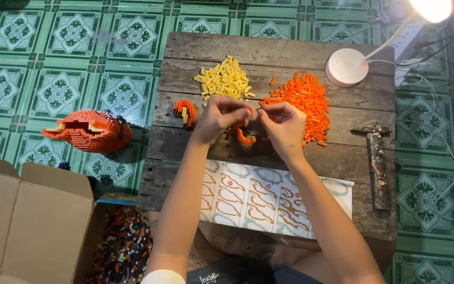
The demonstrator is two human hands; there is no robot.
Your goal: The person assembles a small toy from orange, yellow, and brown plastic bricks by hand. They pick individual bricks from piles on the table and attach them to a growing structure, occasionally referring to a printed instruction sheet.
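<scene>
Here, both hands meet over the middle of the dark wooden table (269, 50), above its centre planks. The left hand (219, 117) is curled, its fingertips pinched against a small orange piece at the point where the two hands touch; the right hand (285, 123) is likewise clenched, its thumb and forefinger closing on the same spot. A curved orange brick strip (244, 139) hangs just below the fingers, between the two hands, and appears to be held by both, though the exact contact is hidden by the knuckles. Behind the left hand lies a pile of yellow bricks (226, 80); behind and beside the right hand lies a larger pile of orange bricks (303, 102), its near edge almost touching the right knuckles. A small orange-and-yellow curved assembly (185, 113) rests on the table just left of the left hand. An instruction sheet (269, 200) with printed outline diagrams lies flat at the near edge, under the forearms. A hammer (377, 160) lies at the right side, and a white lamp base (347, 67) stands at the far right corner. On the green tiled floor (43, 79) sits a large orange brick model (88, 130) and an open cardboard box (38, 221).
</scene>
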